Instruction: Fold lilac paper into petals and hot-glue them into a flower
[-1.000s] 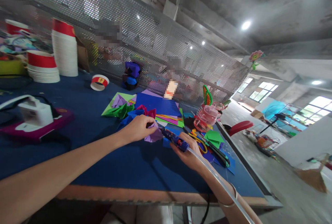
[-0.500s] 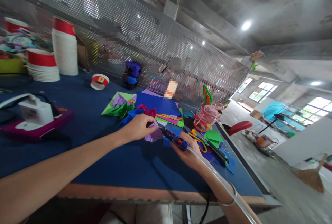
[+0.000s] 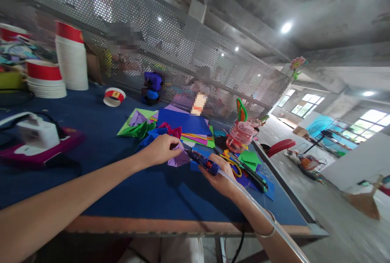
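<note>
Near the bench's (image 3: 91, 190) front edge, toward its right end, the left hand (image 3: 161, 149) has its fingers closed on a folded purple paper piece (image 3: 179, 158). The right hand (image 3: 221, 175) is wrapped around a blue glue gun (image 3: 202, 162), nozzle at the paper. Gluing looks under way, though the joint is too blurred to judge. More folded pieces (image 3: 152, 131) and flat sheets (image 3: 183, 123) wait behind, so much seems left.

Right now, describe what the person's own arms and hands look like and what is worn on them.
Both forearms are bare, with no sleeves in view. The left hand wears no glove, ring or watch that can be seen. The right hand is also ungloved; a thin silver-coloured bangle circles the right forearm further back. No markings show on either arm.
</note>
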`<state>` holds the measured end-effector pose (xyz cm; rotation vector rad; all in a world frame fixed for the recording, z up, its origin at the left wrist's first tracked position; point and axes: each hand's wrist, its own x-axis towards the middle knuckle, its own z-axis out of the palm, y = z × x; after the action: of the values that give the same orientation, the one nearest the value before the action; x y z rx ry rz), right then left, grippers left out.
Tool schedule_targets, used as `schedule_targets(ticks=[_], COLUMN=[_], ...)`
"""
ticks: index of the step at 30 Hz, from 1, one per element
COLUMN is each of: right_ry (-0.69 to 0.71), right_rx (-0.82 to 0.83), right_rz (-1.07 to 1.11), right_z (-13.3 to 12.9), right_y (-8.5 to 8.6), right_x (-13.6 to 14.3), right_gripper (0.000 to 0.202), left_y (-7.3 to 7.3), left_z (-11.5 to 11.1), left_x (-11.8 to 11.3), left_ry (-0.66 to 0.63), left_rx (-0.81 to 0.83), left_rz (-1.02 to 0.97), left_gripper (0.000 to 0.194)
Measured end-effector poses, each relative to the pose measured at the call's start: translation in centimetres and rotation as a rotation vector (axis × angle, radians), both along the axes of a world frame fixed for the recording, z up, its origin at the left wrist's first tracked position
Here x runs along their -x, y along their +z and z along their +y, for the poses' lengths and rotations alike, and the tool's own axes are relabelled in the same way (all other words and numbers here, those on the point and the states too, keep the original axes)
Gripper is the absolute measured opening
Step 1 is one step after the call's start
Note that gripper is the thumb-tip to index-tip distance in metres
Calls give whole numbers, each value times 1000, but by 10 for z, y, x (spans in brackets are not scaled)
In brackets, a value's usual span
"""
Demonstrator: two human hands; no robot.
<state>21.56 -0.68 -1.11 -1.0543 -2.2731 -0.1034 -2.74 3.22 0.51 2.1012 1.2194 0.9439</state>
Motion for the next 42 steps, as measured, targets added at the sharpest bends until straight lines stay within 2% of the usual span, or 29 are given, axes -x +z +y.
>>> schedule_targets(ticks=[5, 20, 24, 28, 34, 42], right_ry=[-15, -11, -68, -168, -327, -373], right_rx=[-6, 6, 15, 57, 200, 337], right_rz=[-10, -29, -35, 73, 198, 175], right_z=[2, 0, 2, 11, 31, 32], right_y=[-3, -3, -4, -5, -10, -14], right_x=[-3, -4, -9, -20, -32, -24], right_gripper=[26, 25, 28, 30, 40, 41], left_y=[0, 3, 4, 6, 6, 6], left_z=[1, 0, 2, 2, 1, 1], left_x=[0, 2, 4, 4, 3, 3], left_ry=[12, 44, 71, 77, 105, 96], left_rx=[1, -43, -60, -29, -32, -40], left_rz=[-41, 36, 47, 37, 56, 61], left_gripper=[25, 27, 29, 29, 30, 29])
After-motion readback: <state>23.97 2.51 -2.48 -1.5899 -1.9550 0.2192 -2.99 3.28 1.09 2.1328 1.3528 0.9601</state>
